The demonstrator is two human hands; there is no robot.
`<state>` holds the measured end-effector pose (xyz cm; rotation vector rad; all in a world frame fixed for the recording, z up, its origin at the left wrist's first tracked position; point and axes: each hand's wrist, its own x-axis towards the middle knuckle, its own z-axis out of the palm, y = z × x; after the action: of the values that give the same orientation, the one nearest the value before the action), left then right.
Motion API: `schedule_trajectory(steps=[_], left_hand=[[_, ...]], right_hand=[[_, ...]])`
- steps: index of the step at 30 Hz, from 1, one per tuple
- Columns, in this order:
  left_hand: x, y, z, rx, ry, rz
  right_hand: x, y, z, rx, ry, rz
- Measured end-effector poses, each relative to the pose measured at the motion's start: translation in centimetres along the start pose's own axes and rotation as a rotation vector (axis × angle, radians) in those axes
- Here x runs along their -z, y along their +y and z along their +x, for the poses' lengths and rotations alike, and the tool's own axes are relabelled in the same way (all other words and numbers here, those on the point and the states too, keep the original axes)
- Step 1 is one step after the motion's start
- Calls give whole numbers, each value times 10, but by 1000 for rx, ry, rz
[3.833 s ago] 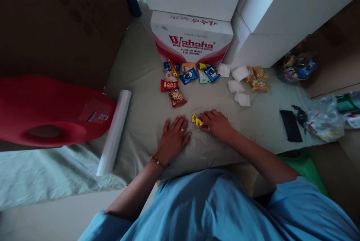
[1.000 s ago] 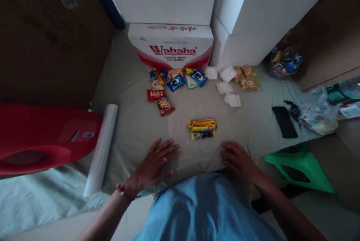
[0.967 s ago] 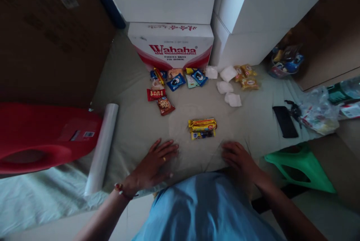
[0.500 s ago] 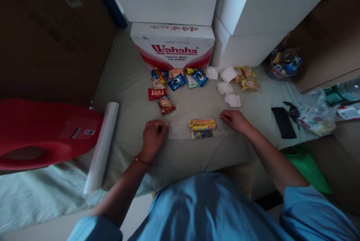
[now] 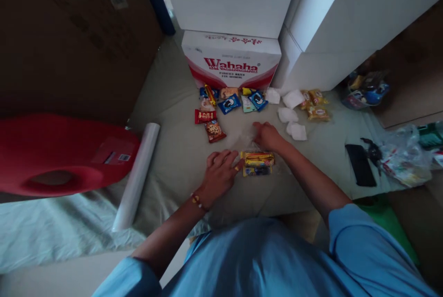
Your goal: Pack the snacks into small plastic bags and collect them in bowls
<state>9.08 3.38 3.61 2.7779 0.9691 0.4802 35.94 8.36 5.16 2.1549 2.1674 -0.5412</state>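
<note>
Two yellow snack packs (image 5: 259,158), one with dark blue on it, lie side by side on a sheet of clear plastic film (image 5: 247,139) in the head view. My left hand (image 5: 221,174) rests flat with its fingers apart, the fingertips at the left end of the packs. Just beyond the packs, my right hand (image 5: 266,136) is closed on the film, which rises in a crumpled fold between the hands. The film's edges are hard to make out against the cloth.
Behind the hands lie red, brown and blue snack packets (image 5: 229,104), white wrapped pieces (image 5: 288,114) and golden packets (image 5: 318,113), before a Wahaha box (image 5: 231,63). A film roll (image 5: 136,177) and red jug (image 5: 69,154) are left; a phone (image 5: 360,165) lies right.
My left hand has let go of the film's left end, opened and moved right to the packs. My right hand has moved left and away from me, beyond the packs. The view has shifted slightly.
</note>
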Motion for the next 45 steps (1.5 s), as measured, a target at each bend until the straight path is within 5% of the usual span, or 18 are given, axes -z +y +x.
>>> schedule_trajectory(steps=[4,8,17,22,24,28,33,36,41,45], left_hand=[[-15,0,16,74,-109,-7],[-23,2,14,169,-90,-53],[-44,-8,14,434,332,-559],[-35,-25,31,438,28,-730],[-30,-32,28,348,4,-781],[-17,-36,5,86,28,-775],[-4,-23,-30,-116,-127,-516],[-3,-11,-38,30,-100,-498],[-13,4,-25,562,12,-321],[-11,3,-25,405,-91,-259]], right_hand=[[17,-5,-2,35,-87,106],[31,-17,-37,249,8,107],[-18,-23,-101,512,-56,-108],[-51,-13,-102,460,70,24],[-60,-14,-103,368,146,114],[-73,-16,-103,298,273,253],[-84,-12,-107,428,383,278],[-84,-10,-116,541,407,306],[-85,-12,-127,572,436,314],[-90,-13,-126,528,427,325]])
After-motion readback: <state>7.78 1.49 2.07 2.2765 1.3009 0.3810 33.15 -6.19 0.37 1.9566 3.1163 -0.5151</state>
